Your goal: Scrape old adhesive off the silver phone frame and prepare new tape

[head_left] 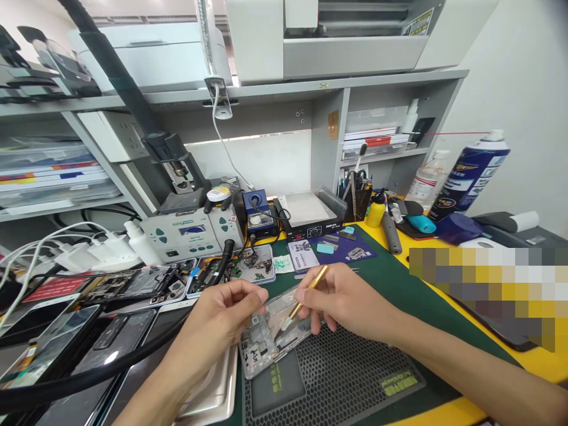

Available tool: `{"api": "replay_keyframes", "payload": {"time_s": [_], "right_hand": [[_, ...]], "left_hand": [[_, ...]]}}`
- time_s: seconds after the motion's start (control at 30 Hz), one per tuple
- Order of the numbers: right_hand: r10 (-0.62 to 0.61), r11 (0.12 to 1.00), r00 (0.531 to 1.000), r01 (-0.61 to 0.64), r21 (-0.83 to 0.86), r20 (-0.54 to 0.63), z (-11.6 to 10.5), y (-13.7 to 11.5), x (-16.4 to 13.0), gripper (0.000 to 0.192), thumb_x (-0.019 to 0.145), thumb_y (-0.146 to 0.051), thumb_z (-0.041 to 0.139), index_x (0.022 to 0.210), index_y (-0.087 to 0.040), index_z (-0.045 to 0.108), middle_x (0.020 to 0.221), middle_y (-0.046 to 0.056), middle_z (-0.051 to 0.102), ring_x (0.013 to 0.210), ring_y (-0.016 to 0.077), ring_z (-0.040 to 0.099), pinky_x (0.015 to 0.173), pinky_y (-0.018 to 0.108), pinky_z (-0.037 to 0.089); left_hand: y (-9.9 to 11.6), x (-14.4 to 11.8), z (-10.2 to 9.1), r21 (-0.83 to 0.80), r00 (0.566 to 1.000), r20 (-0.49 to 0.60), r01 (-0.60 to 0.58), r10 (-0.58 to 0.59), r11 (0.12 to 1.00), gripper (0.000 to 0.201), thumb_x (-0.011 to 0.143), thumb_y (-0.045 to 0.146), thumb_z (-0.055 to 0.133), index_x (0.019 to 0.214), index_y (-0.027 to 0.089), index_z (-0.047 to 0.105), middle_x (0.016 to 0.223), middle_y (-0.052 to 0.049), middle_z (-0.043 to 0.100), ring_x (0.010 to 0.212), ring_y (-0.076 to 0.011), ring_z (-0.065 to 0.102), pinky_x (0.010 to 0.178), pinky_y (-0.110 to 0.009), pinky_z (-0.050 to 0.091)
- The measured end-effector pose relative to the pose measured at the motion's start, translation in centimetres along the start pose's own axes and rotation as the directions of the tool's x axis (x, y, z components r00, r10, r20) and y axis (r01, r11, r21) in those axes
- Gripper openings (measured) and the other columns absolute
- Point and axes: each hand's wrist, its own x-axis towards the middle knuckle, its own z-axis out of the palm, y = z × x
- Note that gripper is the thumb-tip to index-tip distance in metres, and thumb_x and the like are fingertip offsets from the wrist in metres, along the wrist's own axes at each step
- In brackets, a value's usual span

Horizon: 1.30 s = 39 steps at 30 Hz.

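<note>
The counter under me is yellow at its right edge, with a dark green mat over its middle and a black honeycomb rubber pad near the front edge; the pad's front corner is cut off by the frame. A thick black hose crosses the front-left corner, hiding part of the opened phones stacked there. A smooth metal tray lies just left of the pad, half hidden under my left forearm.

My left hand pinches the near-left end of an opened phone frame, thumb and fingers closed on its edge, holding it tilted above the pad's back-left corner. The frame looks like clear or pale plastic with small boards inside, though my fingers cover much of it.

My right hand is closed around a slim gold-coloured tool, pen-fashion; its pale tip rests inside the frame, probably touching a component, but glare makes that hard to tell.

Bare green mat lies open to the right of my right wrist.
</note>
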Motion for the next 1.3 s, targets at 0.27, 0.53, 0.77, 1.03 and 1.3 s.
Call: {"api": "replay_keyframes", "payload": {"time_s": [0.27,0.53,0.77,1.03,1.3], "right_hand": [[-0.001,1.0,1.0,0.0,0.015,0.013,0.0,0.0,0.1,0.016,0.089,-0.029,0.064,0.082,-0.015,0.062,0.072,0.003,0.071,0.05,0.0122,0.066,0.039,0.018,0.041],[-0.018,1.0,1.0,0.017,0.01,0.024,-0.2,0.1,0.2,0.022,0.09,-0.035,0.066,0.082,-0.014,0.063,0.072,0.004,0.07,0.052,0.0139,0.066,0.04,0.02,0.042],[-0.114,0.988,0.993,0.113,-0.107,-0.008,0.4,-0.2,-1.1,0.024,0.095,-0.038,0.064,0.083,-0.017,0.064,0.075,0.002,0.068,0.059,0.013,0.065,0.051,0.022,0.046],[-0.308,0.868,0.95,0.305,-0.391,0.056,1.1,0.2,-2.4,0.023,0.103,-0.034,0.052,0.088,-0.021,0.064,0.074,0.0,0.062,0.068,0.0169,0.061,0.062,0.028,0.046],[-0.483,0.663,0.852,0.506,-0.551,0.201,1.8,0.5,-3.1,0.015,0.099,-0.016,0.049,0.089,-0.022,0.057,0.078,-0.001,0.06,0.067,0.0148,0.055,0.062,0.028,0.044]], "left_hand": [[0.2,0.0,0.0,0.013,1.0,0.024,-0.008,0.007,1.0,0.033,0.084,0.046,0.072,0.073,0.017,0.065,0.049,0.009,0.033,0.048,-0.0075,0.019,0.046,-0.025,0.011],[0.1,0.0,-0.1,0.023,0.998,0.048,-0.028,0.027,0.999,0.027,0.085,0.041,0.071,0.076,0.015,0.069,0.058,0.005,0.047,0.049,-0.0076,0.024,0.047,-0.026,0.014],[0.2,-0.1,-0.1,0.027,0.998,0.033,-0.051,0.05,0.998,0.026,0.086,0.037,0.069,0.071,0.016,0.068,0.052,0.008,0.037,0.048,-0.0067,0.023,0.046,-0.025,0.014],[0.2,-0.1,-0.4,0.041,0.997,0.033,-0.071,0.07,0.997,0.023,0.085,0.037,0.069,0.073,0.017,0.07,0.056,0.006,0.047,0.049,-0.0071,0.027,0.048,-0.026,0.016],[-0.4,0.2,-0.7,0.042,0.994,0.033,-0.11,0.108,0.993,0.021,0.086,0.037,0.069,0.078,0.018,0.071,0.074,-0.001,0.067,0.056,-0.0085,0.038,0.051,-0.026,0.025]]}}
